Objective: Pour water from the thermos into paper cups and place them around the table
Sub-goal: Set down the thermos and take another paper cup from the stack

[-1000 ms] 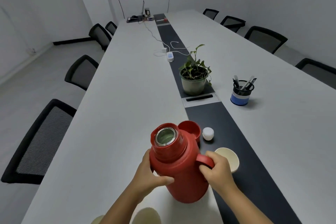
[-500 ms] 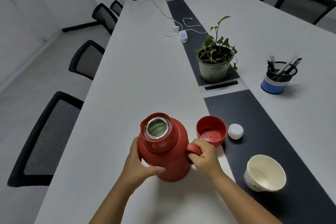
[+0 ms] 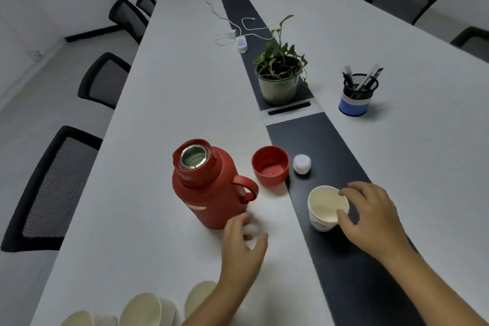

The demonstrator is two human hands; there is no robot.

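Spare paper cups (image 3: 148,309) lying near-left of the thermos, red thermos (image 3: 209,185) upright and uncapped, left hand (image 3: 242,249) just right of its base, fingers loose and empty, red lid (image 3: 270,165) and white stopper (image 3: 302,163) right of thermos, right hand (image 3: 370,217) farther right, pinching the paper cup (image 3: 326,208) by its rim on the table's (image 3: 172,92) dark strip.

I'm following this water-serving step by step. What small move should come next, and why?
Probably lift the paper cup with the right hand, whose fingers already curl round its rim. The thermos stands upright and released, so the cup seems ready to carry to a seat.
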